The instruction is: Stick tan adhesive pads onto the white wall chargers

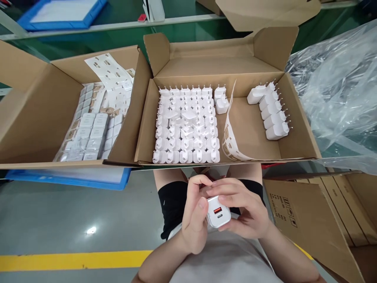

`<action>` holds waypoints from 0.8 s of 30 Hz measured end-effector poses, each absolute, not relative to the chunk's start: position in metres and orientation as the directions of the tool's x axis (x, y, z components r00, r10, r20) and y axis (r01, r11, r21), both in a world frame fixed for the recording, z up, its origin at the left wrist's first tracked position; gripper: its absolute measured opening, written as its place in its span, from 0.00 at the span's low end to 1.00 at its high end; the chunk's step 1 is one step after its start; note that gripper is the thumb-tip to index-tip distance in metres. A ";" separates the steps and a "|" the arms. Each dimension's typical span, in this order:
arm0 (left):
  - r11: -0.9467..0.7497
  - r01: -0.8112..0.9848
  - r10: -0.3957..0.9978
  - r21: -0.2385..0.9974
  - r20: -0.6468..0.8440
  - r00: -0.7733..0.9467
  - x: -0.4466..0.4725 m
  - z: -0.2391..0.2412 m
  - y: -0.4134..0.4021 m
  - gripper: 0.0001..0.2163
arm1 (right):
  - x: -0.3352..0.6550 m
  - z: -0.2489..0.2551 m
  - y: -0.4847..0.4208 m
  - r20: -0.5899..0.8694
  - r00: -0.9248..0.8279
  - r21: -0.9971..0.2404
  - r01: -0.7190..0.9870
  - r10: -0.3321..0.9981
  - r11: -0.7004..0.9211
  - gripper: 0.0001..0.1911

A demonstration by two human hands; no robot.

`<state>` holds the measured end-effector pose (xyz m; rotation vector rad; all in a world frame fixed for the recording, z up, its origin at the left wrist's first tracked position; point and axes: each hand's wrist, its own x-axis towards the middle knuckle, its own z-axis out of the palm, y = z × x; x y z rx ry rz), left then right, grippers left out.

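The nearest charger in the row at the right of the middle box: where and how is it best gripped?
Probably by its body, from above and left: its blunt end faces left, while its pins point right, toward the box wall.

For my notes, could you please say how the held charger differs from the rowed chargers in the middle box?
The held charger shows its ports, while the rowed chargers show their pins. The held charger is between the left hand and right hand; the rowed chargers stand in the middle box. Both are white.
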<state>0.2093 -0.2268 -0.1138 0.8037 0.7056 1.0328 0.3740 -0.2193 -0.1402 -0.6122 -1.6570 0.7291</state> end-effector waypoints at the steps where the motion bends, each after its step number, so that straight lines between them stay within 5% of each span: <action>1: 0.296 -0.457 0.924 0.839 -0.131 0.358 0.208 -0.114 -0.227 0.15 | 0.374 -0.141 -0.218 0.671 -0.195 -0.728 0.008 0.715 0.686 0.27; 7: 0.161 -0.298 0.937 0.941 -0.051 0.346 0.198 -0.114 -0.222 0.19 | 0.373 -0.129 -0.221 0.662 -0.192 -0.684 0.240 0.724 0.689 0.18; 12: 0.288 -0.351 0.936 0.891 -0.185 0.300 0.196 -0.111 -0.218 0.18 | 0.370 -0.110 -0.220 0.682 -0.266 -0.547 0.432 0.681 0.717 0.06; 20: 0.195 -0.474 0.980 0.859 -0.150 0.131 0.186 -0.123 -0.223 0.19 | 0.371 -0.089 -0.208 0.659 -0.452 -0.473 0.372 0.601 0.799 0.11; 24: 0.085 -0.473 0.986 0.877 -0.004 0.170 0.180 -0.121 -0.219 0.26 | 0.387 -0.073 -0.186 0.572 -0.306 -0.571 0.517 0.761 0.638 0.14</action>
